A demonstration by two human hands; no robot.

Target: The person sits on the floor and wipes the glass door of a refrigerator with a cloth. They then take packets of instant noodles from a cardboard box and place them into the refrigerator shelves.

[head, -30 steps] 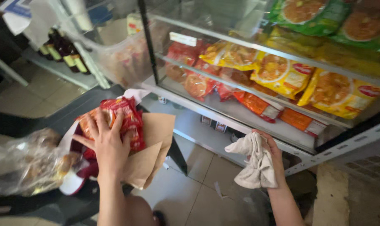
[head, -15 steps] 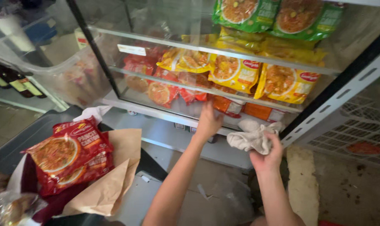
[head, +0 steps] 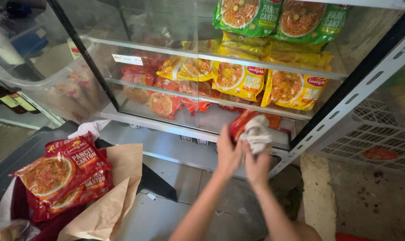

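Observation:
Both my hands are raised in front of the lowest shelf of a glass-fronted display shelf point(head: 167, 127). My left hand point(head: 228, 151) grips an orange noodle packet point(head: 242, 122) by its lower edge. My right hand point(head: 257, 163) holds a crumpled white cloth point(head: 257, 134) pressed against that packet. Yellow noodle packets point(head: 296, 89) and red ones point(head: 164, 103) lean in rows on the shelves just above and to the left of my hands. Green packets point(head: 278, 18) fill the top row.
A stack of red noodle packets point(head: 64, 174) lies on brown paper point(head: 117, 187) at lower left, over a dark surface. A clear plastic bin point(head: 46, 85) and dark bottles point(head: 8, 100) stand at left. A white crate point(head: 372, 138) sits at right behind a slotted metal post point(head: 345, 102).
My left hand left the stack of red packets, reached to the shelf and took an orange packet. My right hand brought the cloth up against it. The view swung right.

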